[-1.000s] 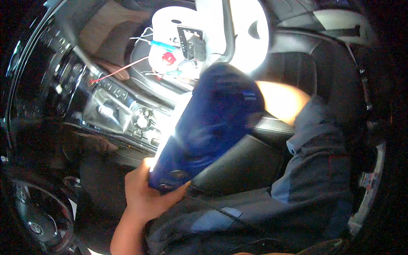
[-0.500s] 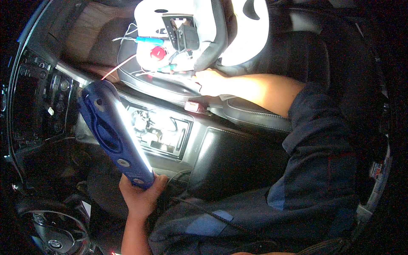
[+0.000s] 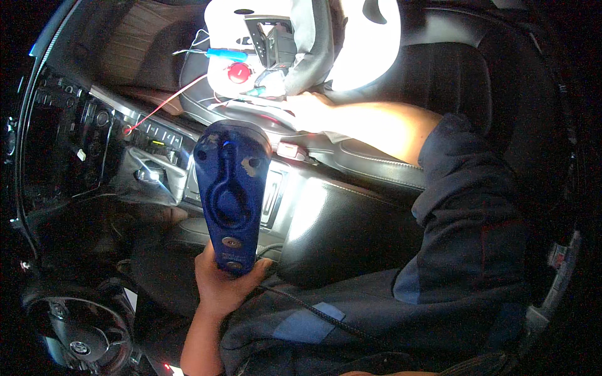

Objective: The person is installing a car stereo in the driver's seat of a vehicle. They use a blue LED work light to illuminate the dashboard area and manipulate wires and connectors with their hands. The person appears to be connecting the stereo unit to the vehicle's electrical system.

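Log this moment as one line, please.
Left hand: grips blue lamp | right hand: by car seat, grip lost in glare | nearby: red round thing, belt buckle

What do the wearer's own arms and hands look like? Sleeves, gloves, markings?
Left hand: bare, no glove; no sleeve shows on the left forearm. Right hand: no glove visible, detail washed out by glare. Right sleeve: dark, loose, creased fabric, ending around the elbow. Dark clothing below it has lighter blue patches.
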A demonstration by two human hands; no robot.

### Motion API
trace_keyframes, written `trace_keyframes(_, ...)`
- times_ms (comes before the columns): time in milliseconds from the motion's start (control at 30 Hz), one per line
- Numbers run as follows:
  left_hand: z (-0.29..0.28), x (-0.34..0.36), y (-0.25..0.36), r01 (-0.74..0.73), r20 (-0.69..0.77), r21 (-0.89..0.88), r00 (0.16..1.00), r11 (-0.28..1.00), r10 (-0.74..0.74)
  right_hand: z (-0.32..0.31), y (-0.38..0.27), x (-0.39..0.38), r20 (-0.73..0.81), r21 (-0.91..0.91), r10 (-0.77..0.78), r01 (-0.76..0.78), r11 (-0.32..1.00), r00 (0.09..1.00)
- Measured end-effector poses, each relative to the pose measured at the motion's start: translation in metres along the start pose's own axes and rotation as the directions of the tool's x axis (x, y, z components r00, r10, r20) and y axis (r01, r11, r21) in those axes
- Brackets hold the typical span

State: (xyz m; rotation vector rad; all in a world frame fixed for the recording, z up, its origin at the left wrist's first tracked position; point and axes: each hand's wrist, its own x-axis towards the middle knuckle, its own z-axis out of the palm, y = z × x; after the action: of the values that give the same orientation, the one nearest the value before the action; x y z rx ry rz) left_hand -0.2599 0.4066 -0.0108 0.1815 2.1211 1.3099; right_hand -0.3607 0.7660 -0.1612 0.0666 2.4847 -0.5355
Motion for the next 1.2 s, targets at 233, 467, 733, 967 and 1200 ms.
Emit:
trace_keyframes(233, -0.003, -0.007, 0.002, 0.119, -0.034, -0.022, 0.992, 0.993, -0.12, -0.001, -0.006, -0.004, 0.014, -0.09, 0.085, -0.083, 0.993, 0.996)
trace_keyframes(467, 0.002, -0.01, -0.004, 0.052, -0.093, -0.084, 0.994, 0.995, -0.06, 0.006, -0.001, -0.007, -0.102, -0.065, -0.021, 0.014, 0.998, 0.995)
trace_keyframes(733, 0.002, -0.016, 0.0, 0.033, -0.056, -0.033, 0.998, 0.999, -0.035, 0.0, -0.006, -0.01, -0.095, -0.119, -0.001, -0.011, 0.993, 0.995)
trace_keyframes(967, -0.001, -0.018, -0.022, -0.031, -0.05, 0.074, 0.998, 0.997, 0.035, 0.013, 0.023, 0.027, -0.155, -0.179, 0.007, -0.036, 0.983, 0.988)
trace_keyframes(1200, -0.002, -0.015, -0.018, 0.023, -0.061, -0.025, 0.998, 0.999, -0.024, 0.01, 0.034, 0.035, -0.288, -0.359, -0.104, -0.007, 0.933, 0.952)
